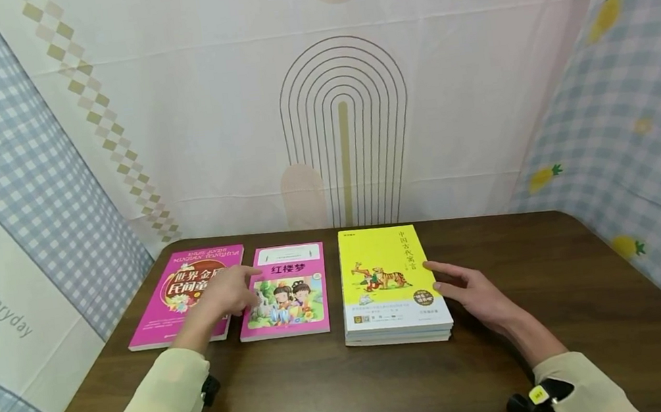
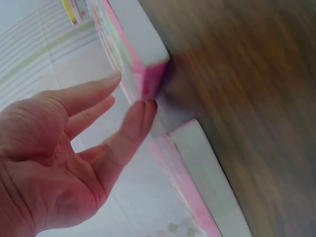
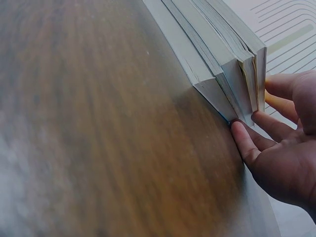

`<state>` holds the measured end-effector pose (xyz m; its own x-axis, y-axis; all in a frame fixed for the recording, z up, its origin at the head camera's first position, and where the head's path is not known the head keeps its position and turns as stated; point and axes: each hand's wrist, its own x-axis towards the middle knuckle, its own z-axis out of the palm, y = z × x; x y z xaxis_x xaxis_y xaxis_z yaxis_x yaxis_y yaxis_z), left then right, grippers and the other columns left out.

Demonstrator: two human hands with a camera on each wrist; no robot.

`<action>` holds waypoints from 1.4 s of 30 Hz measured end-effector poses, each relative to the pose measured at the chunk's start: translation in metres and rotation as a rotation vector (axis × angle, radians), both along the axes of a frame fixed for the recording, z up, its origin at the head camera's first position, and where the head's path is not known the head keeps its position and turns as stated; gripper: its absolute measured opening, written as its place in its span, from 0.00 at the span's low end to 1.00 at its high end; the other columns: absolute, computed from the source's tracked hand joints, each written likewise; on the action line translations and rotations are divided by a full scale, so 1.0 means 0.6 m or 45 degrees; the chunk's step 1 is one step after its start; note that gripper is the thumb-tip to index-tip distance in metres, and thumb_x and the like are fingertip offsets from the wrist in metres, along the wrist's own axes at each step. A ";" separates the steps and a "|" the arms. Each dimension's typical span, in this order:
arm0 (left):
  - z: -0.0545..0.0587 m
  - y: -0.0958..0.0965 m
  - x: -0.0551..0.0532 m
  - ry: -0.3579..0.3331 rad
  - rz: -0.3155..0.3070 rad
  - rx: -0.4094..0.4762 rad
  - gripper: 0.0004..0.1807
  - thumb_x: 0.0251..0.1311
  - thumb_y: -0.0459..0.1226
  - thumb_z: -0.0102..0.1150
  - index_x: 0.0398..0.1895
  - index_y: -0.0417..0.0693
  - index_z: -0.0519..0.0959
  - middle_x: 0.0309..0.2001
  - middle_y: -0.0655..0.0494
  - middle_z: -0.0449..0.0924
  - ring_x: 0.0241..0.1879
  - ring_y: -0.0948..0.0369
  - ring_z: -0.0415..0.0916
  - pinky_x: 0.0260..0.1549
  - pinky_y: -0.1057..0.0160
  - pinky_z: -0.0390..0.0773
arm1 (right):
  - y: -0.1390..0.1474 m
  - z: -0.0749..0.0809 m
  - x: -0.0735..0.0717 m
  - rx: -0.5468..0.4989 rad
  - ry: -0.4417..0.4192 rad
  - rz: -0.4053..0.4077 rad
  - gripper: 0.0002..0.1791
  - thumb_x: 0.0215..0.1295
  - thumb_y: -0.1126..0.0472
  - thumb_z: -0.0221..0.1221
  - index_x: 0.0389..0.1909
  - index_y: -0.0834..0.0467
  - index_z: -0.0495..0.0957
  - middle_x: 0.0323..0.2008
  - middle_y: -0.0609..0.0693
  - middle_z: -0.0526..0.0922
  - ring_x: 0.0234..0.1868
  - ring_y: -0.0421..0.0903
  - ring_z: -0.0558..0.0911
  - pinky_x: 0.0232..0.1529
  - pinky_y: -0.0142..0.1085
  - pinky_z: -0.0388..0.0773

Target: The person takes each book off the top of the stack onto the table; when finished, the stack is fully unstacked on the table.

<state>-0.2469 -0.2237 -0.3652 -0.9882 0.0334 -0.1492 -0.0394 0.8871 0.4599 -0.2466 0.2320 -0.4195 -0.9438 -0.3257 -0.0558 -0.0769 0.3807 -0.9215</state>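
My left hand [image 1: 231,291] is at the left edge of a pink book [image 1: 283,300] with cartoon children on its cover. In the left wrist view, the left hand's fingers [image 2: 133,123] are at the book's side edge, apart from the thumb. My right hand [image 1: 478,294] rests against the right side of a stack of books [image 1: 399,341], topped by a yellow book [image 1: 366,249] with a tiger picture. In the right wrist view, the right hand's fingertips [image 3: 238,129] touch the stack's side, spread over its height. Neither hand curls round a book.
Another pink book [image 1: 154,321] lies at the far left, partly behind the left hand. All the books lie on a dark brown wooden table [image 1: 328,396]. A pale patterned cloth [image 1: 205,125] hangs behind it, with blue checked cloth [image 1: 616,133] at the sides.
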 end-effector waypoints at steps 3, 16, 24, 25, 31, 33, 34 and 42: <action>0.003 0.011 0.002 0.045 -0.042 -0.075 0.36 0.61 0.31 0.70 0.75 0.45 0.74 0.50 0.36 0.85 0.20 0.62 0.71 0.21 0.67 0.76 | 0.000 0.000 -0.001 -0.001 -0.004 0.000 0.34 0.79 0.51 0.60 0.81 0.53 0.65 0.82 0.62 0.60 0.78 0.61 0.64 0.75 0.56 0.67; 0.014 0.046 0.016 0.145 -0.021 -0.094 0.34 0.63 0.40 0.72 0.74 0.50 0.76 0.55 0.39 0.85 0.41 0.52 0.82 0.35 0.54 0.85 | -0.003 0.008 -0.003 -0.008 -0.029 -0.038 0.35 0.77 0.48 0.62 0.80 0.54 0.66 0.81 0.62 0.62 0.77 0.59 0.67 0.75 0.54 0.68; 0.011 0.109 0.028 0.027 -0.199 0.351 0.32 0.67 0.39 0.71 0.74 0.52 0.76 0.42 0.49 0.87 0.32 0.56 0.82 0.28 0.62 0.82 | -0.009 0.011 -0.009 0.029 -0.004 -0.062 0.36 0.74 0.46 0.65 0.79 0.52 0.69 0.79 0.61 0.65 0.69 0.57 0.74 0.63 0.40 0.77; 0.010 0.115 0.028 0.003 -0.212 0.394 0.32 0.67 0.39 0.71 0.74 0.52 0.76 0.41 0.48 0.86 0.32 0.55 0.83 0.28 0.61 0.83 | -0.011 0.011 -0.008 0.036 -0.003 -0.062 0.36 0.74 0.46 0.65 0.79 0.52 0.69 0.79 0.62 0.65 0.69 0.57 0.75 0.63 0.41 0.77; -0.002 0.147 0.026 -0.113 -0.244 0.554 0.34 0.66 0.39 0.73 0.75 0.54 0.75 0.38 0.48 0.85 0.29 0.54 0.85 0.29 0.60 0.86 | -0.018 0.008 -0.008 0.058 0.004 -0.064 0.36 0.74 0.46 0.65 0.79 0.52 0.69 0.80 0.63 0.64 0.70 0.58 0.73 0.66 0.44 0.75; -0.006 0.155 0.024 -0.128 -0.253 0.578 0.35 0.65 0.39 0.73 0.76 0.54 0.74 0.38 0.48 0.85 0.30 0.54 0.85 0.29 0.60 0.87 | -0.018 0.006 -0.010 0.063 0.004 -0.074 0.36 0.74 0.46 0.66 0.78 0.51 0.70 0.79 0.62 0.65 0.70 0.58 0.74 0.66 0.44 0.75; -0.008 0.159 0.024 -0.133 -0.254 0.582 0.36 0.65 0.39 0.74 0.76 0.54 0.73 0.39 0.48 0.85 0.30 0.54 0.85 0.30 0.60 0.87 | -0.018 0.006 -0.010 0.064 0.001 -0.078 0.36 0.73 0.46 0.66 0.78 0.51 0.70 0.79 0.62 0.66 0.70 0.58 0.74 0.66 0.44 0.75; -0.013 0.173 0.019 -0.182 -0.224 0.637 0.41 0.63 0.37 0.75 0.79 0.54 0.69 0.41 0.47 0.84 0.30 0.54 0.85 0.30 0.60 0.89 | -0.018 0.010 -0.011 0.105 0.011 -0.077 0.35 0.73 0.48 0.67 0.77 0.52 0.71 0.78 0.63 0.68 0.69 0.58 0.74 0.66 0.47 0.76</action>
